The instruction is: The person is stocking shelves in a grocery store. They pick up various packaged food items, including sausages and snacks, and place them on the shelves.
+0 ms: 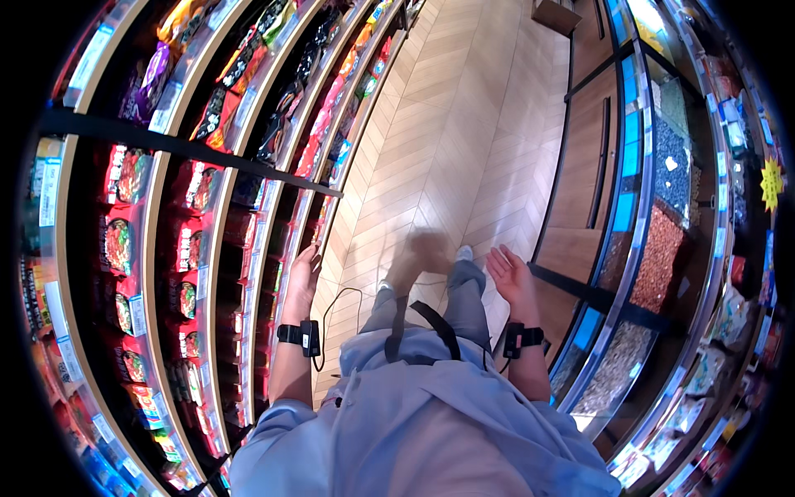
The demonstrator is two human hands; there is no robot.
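My left hand (304, 274) is held out beside the lower edges of the left shelves, its fingers apart and holding nothing. On the other side, my right hand (509, 275) is raised palm up with spread fingers, also holding nothing, near the wooden cabinet front. A black strap with a small device (310, 338) sits on my left wrist, with a cable hanging from it. Another strapped device (513, 340) is on my right wrist. Red food packages (189, 248) stand in rows on the left shelves, nearest my left hand.
A herringbone wood floor (459, 124) runs ahead between the shelves. On the right are wooden cabinets (584, 149) below clear bins of dry goods (659, 255), with packaged goods higher up. A brown box (557, 15) stands at the far right. Black straps (438, 323) hang at my waist.
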